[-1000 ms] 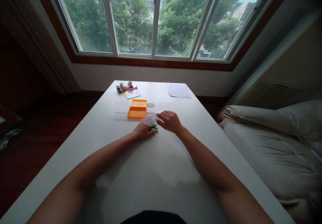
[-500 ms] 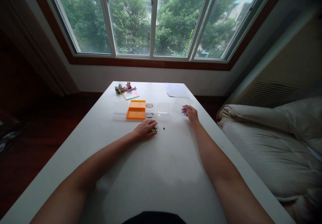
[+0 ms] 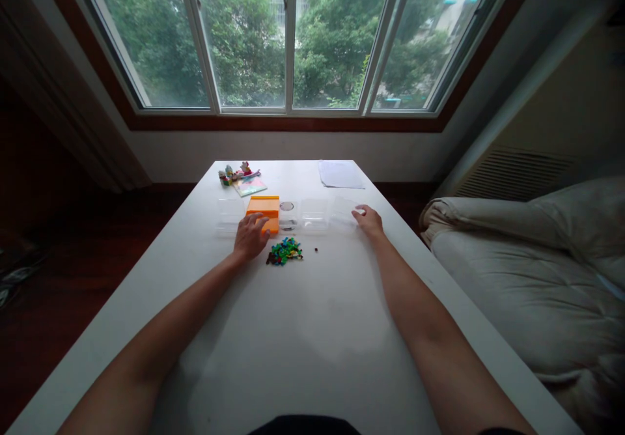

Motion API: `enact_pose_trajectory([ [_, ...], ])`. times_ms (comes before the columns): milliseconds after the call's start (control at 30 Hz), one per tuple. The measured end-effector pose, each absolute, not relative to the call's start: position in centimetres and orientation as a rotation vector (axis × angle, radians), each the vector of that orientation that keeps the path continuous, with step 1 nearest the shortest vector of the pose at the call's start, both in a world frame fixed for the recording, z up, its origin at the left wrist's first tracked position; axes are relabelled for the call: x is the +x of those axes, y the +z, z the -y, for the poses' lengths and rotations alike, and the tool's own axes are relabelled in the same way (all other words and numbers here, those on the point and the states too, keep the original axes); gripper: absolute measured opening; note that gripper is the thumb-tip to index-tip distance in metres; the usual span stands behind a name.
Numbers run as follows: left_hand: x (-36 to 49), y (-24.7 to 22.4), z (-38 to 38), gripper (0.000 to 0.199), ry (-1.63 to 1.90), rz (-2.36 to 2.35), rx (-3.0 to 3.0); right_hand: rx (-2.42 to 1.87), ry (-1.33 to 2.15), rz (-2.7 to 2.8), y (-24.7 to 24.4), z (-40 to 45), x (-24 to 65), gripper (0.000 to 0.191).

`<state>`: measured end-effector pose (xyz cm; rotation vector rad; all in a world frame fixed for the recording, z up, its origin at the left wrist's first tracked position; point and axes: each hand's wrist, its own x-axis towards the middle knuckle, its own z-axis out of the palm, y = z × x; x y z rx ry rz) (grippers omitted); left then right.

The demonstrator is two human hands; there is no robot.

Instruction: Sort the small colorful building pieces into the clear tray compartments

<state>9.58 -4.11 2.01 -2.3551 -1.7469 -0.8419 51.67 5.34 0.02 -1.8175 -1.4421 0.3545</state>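
Observation:
A pile of small building bricks point(image 3: 285, 251), green, blue, yellow and dark, lies on the white table. Just behind and left of it is my left hand point(image 3: 250, 236), fingers spread, over the front of an open orange box point(image 3: 263, 205). Whether the fingertips touch the box is unclear. On the right, my right hand point(image 3: 369, 219) has its thumb and fingers closed at the edge of a clear plastic box point(image 3: 343, 212), the last in the row. A single dark brick point(image 3: 316, 249) sits apart, right of the pile.
More clear boxes stand in the row: one at the left point(image 3: 228, 208), one with dark rings point(image 3: 288, 216), one right of it point(image 3: 314, 214). Behind are small figurines point(image 3: 239, 173), a pastel card point(image 3: 250, 186) and white papers point(image 3: 340, 174). A cushioned sofa point(image 3: 493, 259) flanks the table.
My left hand has lifted off the bricks and moved left to the orange box, uncovering the pile. The clear plastic at my right hand has come down lower. The view has shifted slightly.

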Motion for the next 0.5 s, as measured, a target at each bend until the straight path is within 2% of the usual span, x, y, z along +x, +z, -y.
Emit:
enact_pose_trajectory([
  [100, 8.0, 2.2, 4.2, 0.038, -0.848, 1.828, -2.213, -1.836, 0.247, 1.363, 0.6, -4.8, 51.3, 0.038],
  [300, 6.1, 1.9, 3.9, 0.044, -0.755, 2.056, -2.011, -1.694, -0.119, 1.321, 3.3, -2.3, 48.7, 0.023],
  [500, 5.7, 0.7, 3.4, 0.047, -0.721, 2.049, -2.049, -1.673, -0.075, 1.686, 2.6, -1.4, 44.3, 0.019],
])
